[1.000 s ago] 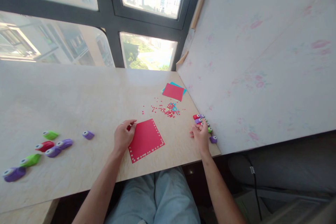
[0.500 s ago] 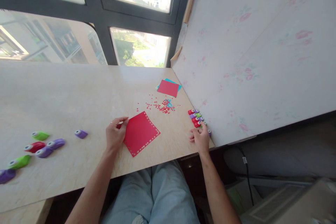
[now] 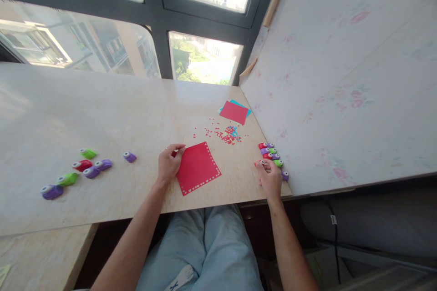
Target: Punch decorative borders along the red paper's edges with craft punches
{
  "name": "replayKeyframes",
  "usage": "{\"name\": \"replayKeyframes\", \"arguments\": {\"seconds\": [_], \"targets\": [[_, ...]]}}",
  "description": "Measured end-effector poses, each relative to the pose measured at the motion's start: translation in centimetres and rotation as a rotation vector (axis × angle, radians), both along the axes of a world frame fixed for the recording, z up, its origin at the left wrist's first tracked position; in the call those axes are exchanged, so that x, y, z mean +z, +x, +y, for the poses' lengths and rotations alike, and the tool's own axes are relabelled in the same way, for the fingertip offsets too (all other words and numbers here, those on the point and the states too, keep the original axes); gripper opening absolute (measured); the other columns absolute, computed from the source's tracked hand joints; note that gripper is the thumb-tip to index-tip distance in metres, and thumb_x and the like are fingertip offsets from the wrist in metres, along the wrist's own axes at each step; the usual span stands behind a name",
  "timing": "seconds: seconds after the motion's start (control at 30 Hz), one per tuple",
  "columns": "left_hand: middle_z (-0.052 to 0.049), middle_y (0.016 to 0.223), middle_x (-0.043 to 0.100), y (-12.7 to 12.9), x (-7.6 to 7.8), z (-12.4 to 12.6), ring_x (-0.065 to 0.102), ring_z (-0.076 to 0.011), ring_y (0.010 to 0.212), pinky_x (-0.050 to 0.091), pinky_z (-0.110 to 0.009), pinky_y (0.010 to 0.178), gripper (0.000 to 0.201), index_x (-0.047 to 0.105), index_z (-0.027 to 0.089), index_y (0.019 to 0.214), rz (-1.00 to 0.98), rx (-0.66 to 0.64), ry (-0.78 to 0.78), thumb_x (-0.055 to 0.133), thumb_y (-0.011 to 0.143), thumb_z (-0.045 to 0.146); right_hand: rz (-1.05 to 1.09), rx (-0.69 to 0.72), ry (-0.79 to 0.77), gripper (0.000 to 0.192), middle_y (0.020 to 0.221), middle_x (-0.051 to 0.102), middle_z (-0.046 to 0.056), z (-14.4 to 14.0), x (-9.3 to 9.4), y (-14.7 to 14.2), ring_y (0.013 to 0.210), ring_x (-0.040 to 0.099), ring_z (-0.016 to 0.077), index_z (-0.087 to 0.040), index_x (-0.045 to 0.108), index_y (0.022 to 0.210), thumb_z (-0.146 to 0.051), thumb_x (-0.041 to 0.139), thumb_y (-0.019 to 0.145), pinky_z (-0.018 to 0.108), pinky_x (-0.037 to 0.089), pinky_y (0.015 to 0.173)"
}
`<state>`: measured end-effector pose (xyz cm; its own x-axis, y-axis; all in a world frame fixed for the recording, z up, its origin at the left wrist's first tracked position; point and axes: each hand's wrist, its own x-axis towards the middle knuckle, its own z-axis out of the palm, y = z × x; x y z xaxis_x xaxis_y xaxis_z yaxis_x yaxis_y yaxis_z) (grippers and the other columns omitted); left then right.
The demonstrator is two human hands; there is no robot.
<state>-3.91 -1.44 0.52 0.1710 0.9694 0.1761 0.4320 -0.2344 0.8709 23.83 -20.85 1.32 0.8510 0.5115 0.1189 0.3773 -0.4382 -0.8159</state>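
My left hand (image 3: 169,163) pinches the left corner of a red sheet of paper (image 3: 198,167) lying on the table. Small punched holes run along the sheet's right and near edges. At the right, my right hand (image 3: 272,183) has its thumb and fingers closed on a red craft punch (image 3: 258,163), partly hidden by the fingers. Just beyond that hand, by the wall, stand several red, purple and green craft punches (image 3: 266,156) in two columns. A purple punch (image 3: 284,175) sits beside the right hand's outer side.
Small red and blue paper cutouts (image 3: 228,136) lie scattered beyond the sheet. Behind them is a stack of red and blue paper (image 3: 234,112). More punches (image 3: 82,165) spread over the table's left side. The papered wall (image 3: 327,100) bounds the right side.
The view has swung left, shifting everything rightward in the picture. My right hand has closed on a red punch and drawn it slightly left of the columns. My left hand stays on the sheet.
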Motion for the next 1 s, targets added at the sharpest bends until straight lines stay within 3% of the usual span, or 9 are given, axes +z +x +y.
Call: {"name": "replayKeyframes", "arguments": {"seconds": [0.1,0.2,0.3,0.37,0.43,0.53,0.73,1.0], "targets": [[-0.006,0.085,0.073,0.1,0.0,0.0,0.065,-0.0178,0.072,0.052,-0.028,0.068,0.028,0.073,0.018,0.094,0.012,-0.015,0.004,0.055,0.084,0.037,-0.292,0.062,-0.085,0.045,0.085,0.067,0.011,0.8,-0.4,-0.5,0.071,0.060,0.0225,-0.015,0.071,0.096,-0.056,0.056,0.083,0.034,0.049,0.064],[-0.006,0.086,0.074,0.1,-0.1,0.1,0.065,-0.0177,0.071,0.052,-0.029,0.069,0.027,0.073,0.018,0.094,0.019,-0.016,0.005,0.055,0.084,0.036,-0.409,0.120,-0.162,0.043,0.094,0.067,0.011,1.8,-0.8,-1.4,0.073,0.061,0.0227,-0.017,0.072,0.103,-0.052,0.052,0.088,0.033,0.047,0.067],[-0.006,0.088,0.074,0.3,-0.3,0.3,0.065,-0.0177,0.072,0.052,-0.030,0.071,0.025,0.073,0.019,0.093,0.012,-0.014,-0.001,0.056,0.083,0.035,-0.413,0.262,-0.136,0.041,0.099,0.066,0.011,3.0,-1.2,-2.0,0.076,0.062,0.0219,-0.019,0.070,0.113,-0.046,0.047,0.092,0.034,0.050,0.070],[-0.005,0.089,0.074,0.4,-0.4,0.5,0.065,-0.0177,0.073,0.052,-0.029,0.071,0.024,0.073,0.019,0.092,-0.014,-0.013,-0.005,0.056,0.083,0.034,-0.401,0.410,-0.065,0.037,0.105,0.066,0.012,3.9,-1.3,-2.1,0.089,0.064,0.0238,-0.019,0.068,0.116,-0.039,0.046,0.094,0.036,0.051,0.080],[-0.005,0.088,0.073,0.5,-0.5,0.7,0.065,-0.0176,0.074,0.052,-0.029,0.071,0.024,0.073,0.019,0.092,-0.054,-0.013,-0.008,0.055,0.083,0.032,-0.375,0.568,0.018,0.033,0.109,0.067,0.012,4.9,-1.4,-2.0,0.101,0.062,0.0252,-0.020,0.068,0.114,-0.033,0.046,0.094,0.040,0.049,0.091],[-0.005,0.087,0.072,0.8,-0.5,1.1,0.064,-0.0172,0.076,0.052,-0.029,0.072,0.024,0.073,0.019,0.092,-0.097,-0.031,0.005,0.053,0.084,0.029,-0.318,0.726,0.101,0.026,0.109,0.069,0.010,6.3,-1.5,-1.8,0.104,0.062,0.0249,-0.022,0.069,0.109,-0.028,0.050,0.093,0.042,0.048,0.096],[-0.005,0.090,0.073,1.6,-0.4,2.1,0.064,-0.0172,0.077,0.052,-0.031,0.077,0.024,0.074,0.019,0.091,-0.074,-0.086,0.009,0.052,0.084,0.028,-0.285,0.895,0.149,0.022,0.106,0.070,0.008,8.2,-1.5,-2.2,0.104,0.062,0.0240,-0.025,0.070,0.106,-0.025,0.052,0.092,0.042,0.049,0.096],[-0.006,0.093,0.074,2.2,-0.5,3.0,0.065,-0.0191,0.084,0.052,-0.032,0.082,0.022,0.074,0.019,0.090,-0.046,-0.127,0.036,0.053,0.084,0.025,-0.321,0.952,0.161,0.023,0.108,0.070,0.008,8.8,-1.8,-2.5,0.105,0.063,0.0237,-0.025,0.069,0.111,-0.027,0.053,0.094,0.043,0.050,0.096]]}}
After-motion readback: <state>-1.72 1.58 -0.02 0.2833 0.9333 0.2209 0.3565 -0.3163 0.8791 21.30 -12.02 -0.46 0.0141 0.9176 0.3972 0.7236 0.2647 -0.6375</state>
